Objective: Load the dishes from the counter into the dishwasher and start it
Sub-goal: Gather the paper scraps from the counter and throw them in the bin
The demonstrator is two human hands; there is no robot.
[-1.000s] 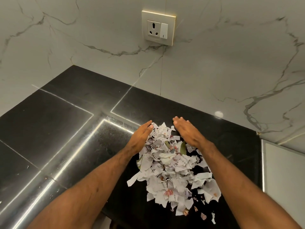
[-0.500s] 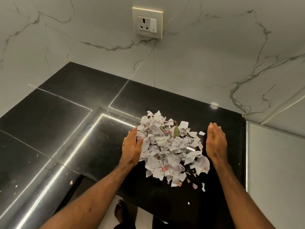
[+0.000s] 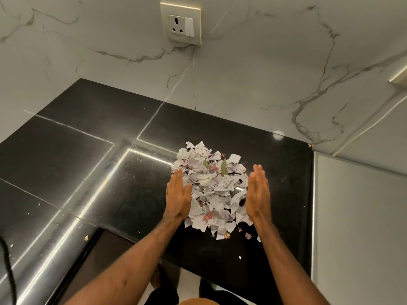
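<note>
Both hands flat, fingers straight and together, nothing pinched: left hand [image 3: 178,194] pressed against the left flank of the scrap pile [image 3: 214,190], right hand [image 3: 258,194] up on edge at its right flank. The pile sits dead between them at centre frame, its long axis running up toward the wall, parallel to the hands, neither hand nearer. Black counter [image 3: 88,161] beneath, socket [image 3: 180,24] upper centre. No dishes or dishwasher in sight. Half a second back the right hand stood clear of the paper; now it has closed in
</note>
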